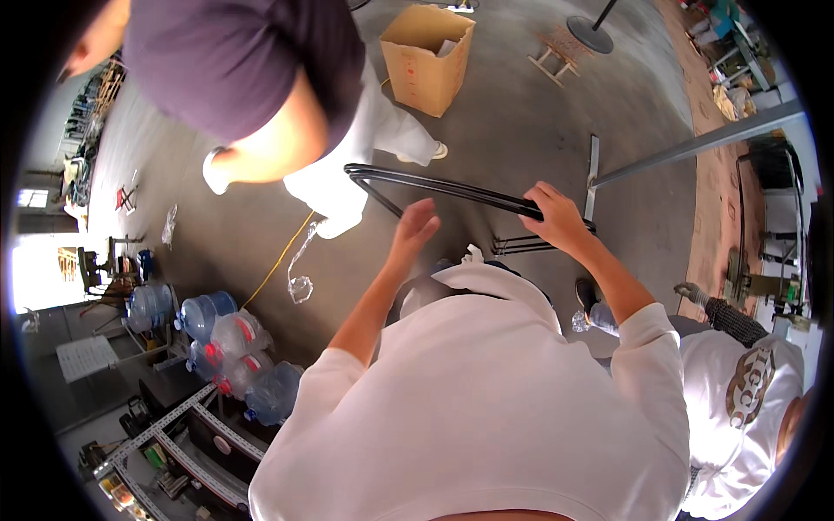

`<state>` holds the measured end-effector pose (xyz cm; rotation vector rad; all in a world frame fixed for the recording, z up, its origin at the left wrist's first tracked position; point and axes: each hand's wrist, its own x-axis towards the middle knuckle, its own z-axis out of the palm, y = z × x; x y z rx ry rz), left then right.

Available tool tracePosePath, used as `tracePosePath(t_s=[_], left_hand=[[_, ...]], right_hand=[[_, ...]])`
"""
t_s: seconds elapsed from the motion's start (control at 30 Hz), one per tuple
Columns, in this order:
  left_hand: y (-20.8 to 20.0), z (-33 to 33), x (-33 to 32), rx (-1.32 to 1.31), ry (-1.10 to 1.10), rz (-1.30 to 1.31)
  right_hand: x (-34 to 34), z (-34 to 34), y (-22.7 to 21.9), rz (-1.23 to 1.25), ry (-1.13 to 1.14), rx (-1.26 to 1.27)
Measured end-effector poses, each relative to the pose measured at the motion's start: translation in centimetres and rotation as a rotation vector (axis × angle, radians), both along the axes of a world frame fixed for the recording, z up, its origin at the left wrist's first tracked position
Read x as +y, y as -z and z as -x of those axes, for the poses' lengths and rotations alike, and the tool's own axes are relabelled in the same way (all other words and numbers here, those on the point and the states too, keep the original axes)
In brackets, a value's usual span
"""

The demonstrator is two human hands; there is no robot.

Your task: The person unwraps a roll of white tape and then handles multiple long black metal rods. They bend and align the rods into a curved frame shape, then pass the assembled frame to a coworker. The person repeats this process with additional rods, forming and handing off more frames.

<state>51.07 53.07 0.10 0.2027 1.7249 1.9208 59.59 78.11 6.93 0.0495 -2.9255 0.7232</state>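
Note:
My right hand (556, 219) is closed round the right end of a bundle of bent black metal tubes (443, 186). The tubes stretch to the left and fold back in a narrow loop toward me. Below that loop my left hand (415, 233) is raised, its fingers stretched out and nothing in it. More black bars (526, 246) show lower down, just under my right hand; how they join the held tubes is hidden. A person in a dark shirt (252, 61) and white trousers stands at the far left, close to the loop's left end.
An open cardboard box (426, 74) stands on the floor ahead, with a small wooden stool (559, 54) to its right. Large water bottles (239, 334) pile up at the left near a metal rack (165, 425). A yellow cord (282, 259) crosses the floor. Another person's gloved hand (692, 293) is at the right.

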Motion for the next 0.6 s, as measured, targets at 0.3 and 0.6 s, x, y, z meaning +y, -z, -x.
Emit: tracePosePath(t_s=[0.3, 0.6], left_hand=[[1.4, 1.0, 4.7, -0.455, 0.028, -0.907], [0.2, 1.5, 6.7, -0.529, 0.030, -0.873]], right_hand=[[-1.4, -0.5, -5.0, -0.018, -0.027, -0.112], [-1.0, 0.4, -19.8, -0.242, 0.119, 0.135]])
